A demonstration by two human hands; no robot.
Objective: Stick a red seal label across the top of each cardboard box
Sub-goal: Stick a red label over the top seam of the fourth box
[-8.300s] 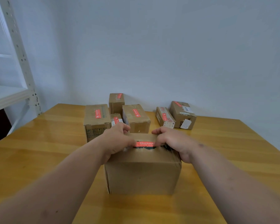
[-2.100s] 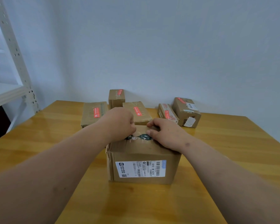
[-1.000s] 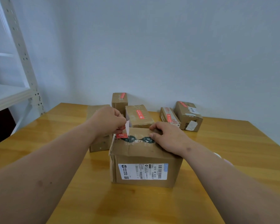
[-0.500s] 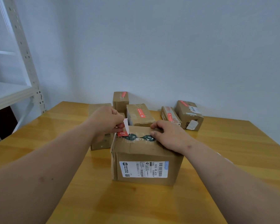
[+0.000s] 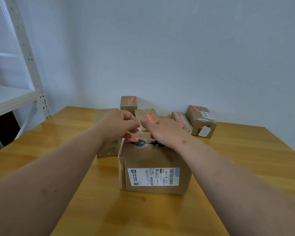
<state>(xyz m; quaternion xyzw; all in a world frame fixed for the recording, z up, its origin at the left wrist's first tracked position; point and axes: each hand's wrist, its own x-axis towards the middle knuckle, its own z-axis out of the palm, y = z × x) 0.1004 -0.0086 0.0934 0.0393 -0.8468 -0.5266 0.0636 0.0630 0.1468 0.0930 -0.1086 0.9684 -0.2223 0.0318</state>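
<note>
Two hands meet above a cardboard box (image 5: 153, 169) on a wooden counter (image 5: 245, 159). The left hand (image 5: 117, 124) pinches one end of a red seal label (image 5: 132, 138), which curls up off the box's top near its left edge. The right hand (image 5: 163, 132) lies over the right part of the top, fingers fairly straight, fingertips reaching toward the label's raised white backing. The label's long axis runs left to right, so its free length probably has to be drawn rightward across the seam. Farther back, several smaller boxes (image 5: 147, 115) already wear red labels.
</note>
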